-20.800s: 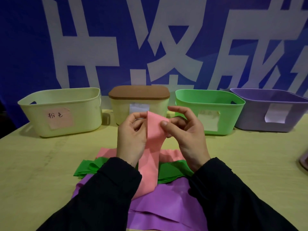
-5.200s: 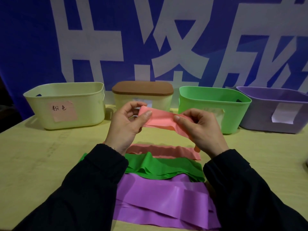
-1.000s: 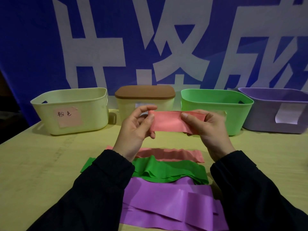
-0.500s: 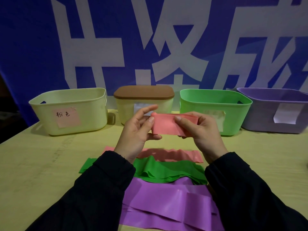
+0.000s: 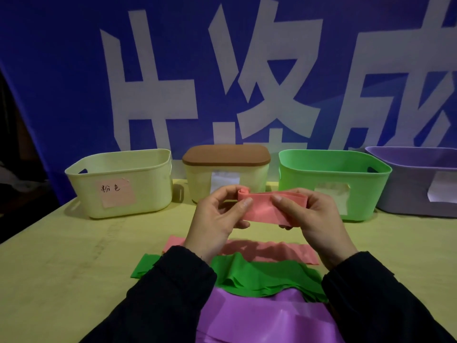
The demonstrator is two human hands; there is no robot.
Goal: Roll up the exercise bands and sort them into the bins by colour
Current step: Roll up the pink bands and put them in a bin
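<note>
- A blue banner (image 5: 74,70) with huge white characters fills the whole back of the scene.
- Below it, the yellowish table (image 5: 49,280) stretches across the frame and carries the lot.
- Four containers line the far edge: a cream bin (image 5: 138,189) with a pink handwritten label at the left, a cream box with a brown lid (image 5: 226,154) beside it, then the green bin (image 5: 333,174), then the purple bin (image 5: 420,189) at the right edge, partly cut off.
- Nearest the camera lies a purple band (image 5: 259,318), flat and wrinkled between two dark sleeves.
- Just beyond it, a green band (image 5: 259,273) is bunched in folds, overlapping the purple one.
- Further back, a second pink band (image 5: 272,251) lies flat on the table.
- Up in the air in front of the bins: the folded pink band (image 5: 267,206), its left end curled into a small roll.
- Left hand (image 5: 217,216) pinches that rolled end, thumb in front, fingers curled behind.
- Right hand (image 5: 314,219) clamps the band's other end, thumb pressing its front.
</note>
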